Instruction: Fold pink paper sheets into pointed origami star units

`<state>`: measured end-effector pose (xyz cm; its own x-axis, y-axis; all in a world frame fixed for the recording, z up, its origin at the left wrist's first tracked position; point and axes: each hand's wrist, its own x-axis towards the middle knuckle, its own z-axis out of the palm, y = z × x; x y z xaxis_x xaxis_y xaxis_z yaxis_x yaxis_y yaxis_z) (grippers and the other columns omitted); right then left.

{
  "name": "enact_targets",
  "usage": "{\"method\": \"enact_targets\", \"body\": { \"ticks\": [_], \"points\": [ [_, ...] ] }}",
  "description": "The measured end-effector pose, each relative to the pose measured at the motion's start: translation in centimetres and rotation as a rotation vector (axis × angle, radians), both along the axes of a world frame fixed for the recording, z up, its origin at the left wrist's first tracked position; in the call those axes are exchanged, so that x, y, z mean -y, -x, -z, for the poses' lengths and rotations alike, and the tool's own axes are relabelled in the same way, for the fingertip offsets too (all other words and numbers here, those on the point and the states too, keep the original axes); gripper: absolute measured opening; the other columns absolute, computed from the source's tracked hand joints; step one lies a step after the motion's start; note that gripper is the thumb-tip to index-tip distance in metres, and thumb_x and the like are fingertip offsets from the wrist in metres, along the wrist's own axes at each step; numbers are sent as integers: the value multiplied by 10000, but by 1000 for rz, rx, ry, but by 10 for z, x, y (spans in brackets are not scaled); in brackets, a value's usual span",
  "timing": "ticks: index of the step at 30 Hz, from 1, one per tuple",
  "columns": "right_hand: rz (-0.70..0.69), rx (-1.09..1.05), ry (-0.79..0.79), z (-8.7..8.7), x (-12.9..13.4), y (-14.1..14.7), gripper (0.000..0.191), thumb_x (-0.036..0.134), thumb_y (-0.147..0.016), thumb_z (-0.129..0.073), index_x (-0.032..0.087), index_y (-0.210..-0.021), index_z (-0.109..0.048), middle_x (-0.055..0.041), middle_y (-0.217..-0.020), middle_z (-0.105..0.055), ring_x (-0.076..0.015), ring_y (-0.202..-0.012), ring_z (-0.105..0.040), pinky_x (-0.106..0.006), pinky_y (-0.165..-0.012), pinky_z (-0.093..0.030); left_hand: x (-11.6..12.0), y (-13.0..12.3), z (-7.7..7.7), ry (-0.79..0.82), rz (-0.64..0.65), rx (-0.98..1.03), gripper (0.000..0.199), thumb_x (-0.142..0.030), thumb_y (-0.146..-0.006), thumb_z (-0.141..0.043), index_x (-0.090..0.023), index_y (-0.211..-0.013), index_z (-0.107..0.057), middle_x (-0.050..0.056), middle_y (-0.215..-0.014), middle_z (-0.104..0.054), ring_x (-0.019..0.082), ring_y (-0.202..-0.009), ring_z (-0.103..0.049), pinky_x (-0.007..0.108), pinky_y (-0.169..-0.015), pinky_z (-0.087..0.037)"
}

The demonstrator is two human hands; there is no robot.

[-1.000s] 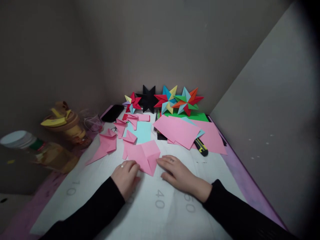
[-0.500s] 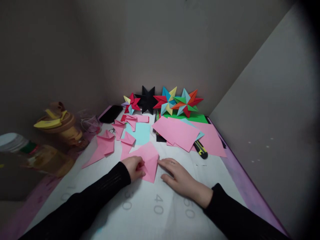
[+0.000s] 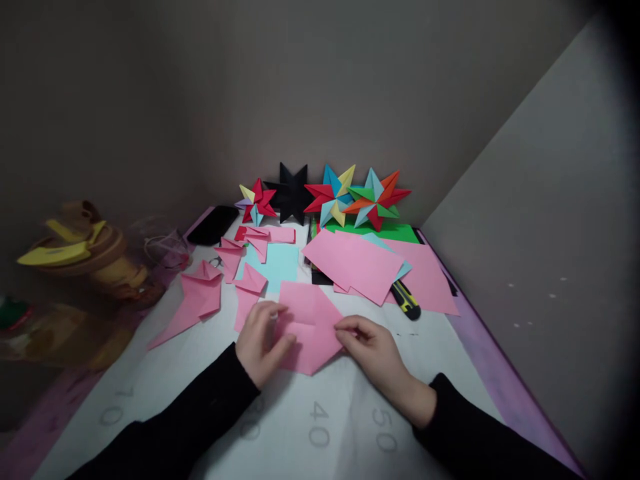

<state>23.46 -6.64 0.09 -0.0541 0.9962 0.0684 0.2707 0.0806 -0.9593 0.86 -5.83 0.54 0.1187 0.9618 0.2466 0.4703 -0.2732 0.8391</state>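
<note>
A pink sheet of paper (image 3: 313,327) with crease lines lies between my two hands, its right side coming to a point. My right hand (image 3: 373,347) pinches that right corner between thumb and fingertips. My left hand (image 3: 263,343) is at the paper's left edge, thumb and fingers apart; whether its fingertips touch the paper is hard to see. Just beyond my left hand lies a folded pink piece (image 3: 251,283), partly covered by the hand. A larger folded pink piece (image 3: 200,297) rests farther left.
Paper stars (image 3: 333,195) lean against the back wall. Pink sheets (image 3: 357,263) and a yellow-black cutter (image 3: 406,300) lie at the right. A light blue sheet (image 3: 280,263) and a black phone (image 3: 214,225) are behind. Clay-coloured pot (image 3: 107,257) and a jar (image 3: 50,333) stand left.
The pink paper has opened out wider, its right corner now in my right hand's pinch. My left hand has loosened and spread its fingers. The view has shifted slightly.
</note>
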Motion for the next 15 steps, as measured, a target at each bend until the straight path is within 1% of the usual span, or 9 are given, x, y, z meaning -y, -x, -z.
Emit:
{"method": "enact_targets", "body": {
  "ticks": [1,2,3,4,6,8,10,12,15],
  "points": [
    [39,-44,13,1,-1,-1,64,266,-778,-626,205,-795,-627,-25,-782,-641,-157,-677,-599,-259,-578,-476,-1,1,-1,-15,-64,40,453,-340,-737,-646,-193,-1142,-510,129,-1182,-539,274,-1087,-525,401,-841,-455],
    [68,-93,16,2,-2,-2,78,268,-766,-637,207,-791,-595,-12,-759,-618,-144,-649,-581,-244,-550,-460,-2,1,-1,19,-97,116,577,-350,-714,-673,-196,-1223,-447,150,-1258,-496,284,-1123,-512,416,-855,-457],
    [86,-146,15,2,-2,-2,115,266,-754,-648,212,-814,-565,-3,-753,-601,-136,-634,-569,-234,-535,-449,-3,1,-1,102,-91,213,672,-361,-698,-692,-195,-1274,-390,165,-1284,-483,281,-1104,-535,417,-843,-470],
    [91,-198,16,3,-2,-1,170,263,-744,-658,219,-857,-539,4,-755,-595,-132,-628,-565,-229,-534,-446,-3,1,0,214,-46,311,713,-373,-689,-704,-185,-1290,-369,171,-1258,-512,269,-1044,-576,408,-813,-489],
    [72,-277,34,2,-1,0,272,258,-742,-658,233,-962,-500,13,-756,-601,-130,-629,-569,-234,-558,-456,-1,-1,3,427,89,454,642,-407,-687,-710,-150,-1220,-460,148,-1091,-625,246,-898,-635,378,-744,-514],
    [42,-272,65,0,0,-1,299,259,-752,-646,231,-1014,-506,9,-763,-615,-132,-641,-575,-244,-584,-464,2,-2,5,541,166,462,463,-439,-709,-689,-130,-1042,-600,98,-881,-686,234,-805,-648,352,-703,-517],
    [10,-186,83,-4,-2,-3,197,266,-758,-639,209,-935,-573,-4,-767,-622,-135,-663,-575,-250,-602,-460,4,-1,5,522,130,372,370,-461,-732,-660,-132,-900,-665,64,-768,-687,217,-728,-638,321,-649,-507],
    [-26,-93,94,-8,-4,-8,100,276,-755,-642,186,-786,-613,-13,-744,-622,-136,-670,-572,-248,-602,-451,4,2,2,444,61,261,345,-463,-749,-639,-136,-846,-685,41,-721,-673,187,-657,-609,290,-600,-485],
    [-62,-65,169,-11,-6,-12,166,319,-759,-644,176,-691,-595,29,-555,-554,-106,-514,-518,-218,-484,-404,0,8,-7,318,17,169,318,-439,-774,-611,-136,-827,-694,26,-695,-652,149,-592,-562,255,-547,-449]
  ]
}}
